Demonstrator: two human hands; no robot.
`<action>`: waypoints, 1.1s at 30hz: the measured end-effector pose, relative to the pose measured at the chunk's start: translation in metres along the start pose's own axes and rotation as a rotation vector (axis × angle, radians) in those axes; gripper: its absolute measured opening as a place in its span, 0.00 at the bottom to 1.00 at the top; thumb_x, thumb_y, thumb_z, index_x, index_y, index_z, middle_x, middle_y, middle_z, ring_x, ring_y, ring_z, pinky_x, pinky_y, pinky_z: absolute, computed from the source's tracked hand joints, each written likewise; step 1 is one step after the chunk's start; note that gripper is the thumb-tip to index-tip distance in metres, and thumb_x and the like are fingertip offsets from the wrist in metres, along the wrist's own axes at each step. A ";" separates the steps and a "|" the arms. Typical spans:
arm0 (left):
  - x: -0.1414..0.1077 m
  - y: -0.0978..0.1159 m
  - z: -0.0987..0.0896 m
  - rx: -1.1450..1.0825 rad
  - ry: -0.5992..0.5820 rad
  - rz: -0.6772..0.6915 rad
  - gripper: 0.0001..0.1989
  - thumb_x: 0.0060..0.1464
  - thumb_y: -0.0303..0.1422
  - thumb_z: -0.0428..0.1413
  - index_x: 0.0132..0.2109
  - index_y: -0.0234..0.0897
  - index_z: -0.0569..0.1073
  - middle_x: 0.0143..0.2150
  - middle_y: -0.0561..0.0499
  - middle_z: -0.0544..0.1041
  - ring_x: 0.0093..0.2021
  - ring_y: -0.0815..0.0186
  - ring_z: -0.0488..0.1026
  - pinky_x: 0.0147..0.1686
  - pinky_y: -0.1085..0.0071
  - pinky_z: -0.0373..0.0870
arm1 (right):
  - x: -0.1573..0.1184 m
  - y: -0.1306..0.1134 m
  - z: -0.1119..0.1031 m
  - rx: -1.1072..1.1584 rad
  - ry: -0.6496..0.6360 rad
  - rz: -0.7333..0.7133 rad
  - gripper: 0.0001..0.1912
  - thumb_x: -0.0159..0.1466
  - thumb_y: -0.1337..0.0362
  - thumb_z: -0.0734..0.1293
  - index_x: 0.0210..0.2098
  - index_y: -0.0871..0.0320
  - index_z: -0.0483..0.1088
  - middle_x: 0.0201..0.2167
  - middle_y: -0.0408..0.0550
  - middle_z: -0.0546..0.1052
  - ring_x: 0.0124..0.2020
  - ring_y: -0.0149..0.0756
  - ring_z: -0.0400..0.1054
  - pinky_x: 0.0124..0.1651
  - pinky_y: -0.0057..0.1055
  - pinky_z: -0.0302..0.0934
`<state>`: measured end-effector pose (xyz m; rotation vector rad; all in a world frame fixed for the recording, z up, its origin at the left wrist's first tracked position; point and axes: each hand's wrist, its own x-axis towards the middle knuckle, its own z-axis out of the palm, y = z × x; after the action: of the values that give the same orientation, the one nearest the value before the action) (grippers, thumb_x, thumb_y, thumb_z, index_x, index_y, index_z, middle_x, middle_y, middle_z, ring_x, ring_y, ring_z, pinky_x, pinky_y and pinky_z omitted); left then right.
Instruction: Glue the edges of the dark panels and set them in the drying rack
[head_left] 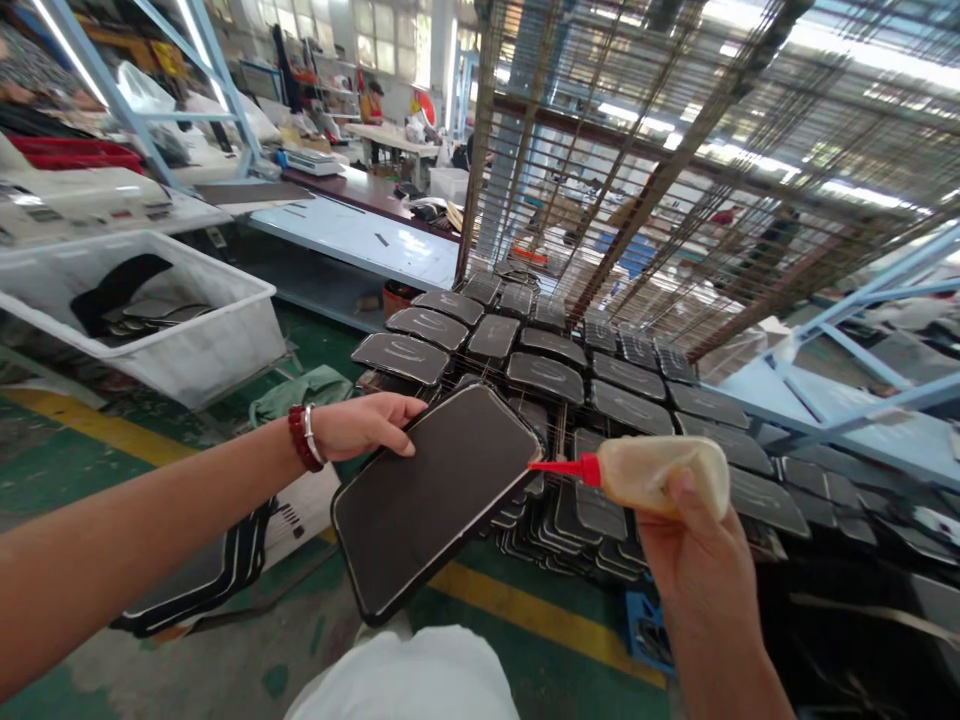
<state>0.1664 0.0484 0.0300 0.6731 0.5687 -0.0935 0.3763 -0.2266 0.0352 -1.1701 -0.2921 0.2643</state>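
Note:
My left hand (pixel 367 425) grips the upper left edge of a black rounded panel (pixel 435 500), thumb on its face and fingers behind. A thin pale line of glue runs along much of the panel's border. In my right hand (pixel 697 560) is a squeeze glue bottle (pixel 664 472), half full of yellowish liquid, lying on its side. Its red nozzle (pixel 562 467) points left, with the tip at the panel's right corner. Beyond the panel, stacks of similar black panels (pixel 547 376) rest on wire racks, many bearing pale glue lines.
A white bin (pixel 232 350) with black pieces stands at left. More black panels (pixel 199 570) lie low beside a cardboard sheet. A raised wire rack (pixel 637 170) leans over the stacks. Behind is a light blue table (pixel 360 240); a blue crate (pixel 641 640) sits low at right.

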 end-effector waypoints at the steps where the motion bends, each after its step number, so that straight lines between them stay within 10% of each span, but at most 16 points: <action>1: 0.001 0.000 0.001 0.010 0.002 0.008 0.33 0.40 0.06 0.49 0.50 0.35 0.77 0.41 0.38 0.82 0.39 0.50 0.81 0.33 0.62 0.79 | -0.002 0.001 -0.001 0.001 0.003 0.010 0.21 0.55 0.58 0.77 0.45 0.56 0.73 0.41 0.45 0.75 0.45 0.39 0.71 0.53 0.40 0.67; 9: 0.007 -0.006 0.007 -0.024 0.071 0.027 0.33 0.40 0.08 0.49 0.51 0.36 0.76 0.38 0.39 0.82 0.36 0.49 0.81 0.32 0.59 0.79 | -0.015 0.015 -0.006 0.015 0.038 0.075 0.22 0.54 0.57 0.77 0.46 0.56 0.72 0.42 0.46 0.75 0.43 0.36 0.70 0.44 0.29 0.69; 21: 0.012 -0.010 -0.007 0.233 0.000 0.136 0.28 0.36 0.15 0.59 0.49 0.29 0.76 0.35 0.40 0.82 0.33 0.56 0.81 0.35 0.65 0.77 | -0.037 0.028 0.002 0.003 -0.079 0.132 0.30 0.59 0.56 0.73 0.58 0.55 0.66 0.47 0.54 0.76 0.50 0.50 0.71 0.55 0.54 0.64; 33: 0.013 -0.009 -0.022 0.265 0.038 0.205 0.19 0.37 0.19 0.60 0.41 0.29 0.78 0.35 0.42 0.83 0.32 0.60 0.80 0.35 0.65 0.77 | -0.052 0.033 0.010 0.015 -0.192 0.175 0.28 0.58 0.58 0.74 0.55 0.55 0.67 0.45 0.56 0.77 0.49 0.53 0.72 0.55 0.57 0.63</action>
<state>0.1652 0.0557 0.0040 0.9896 0.5255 0.0371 0.3223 -0.2243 0.0033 -1.1585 -0.3551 0.5329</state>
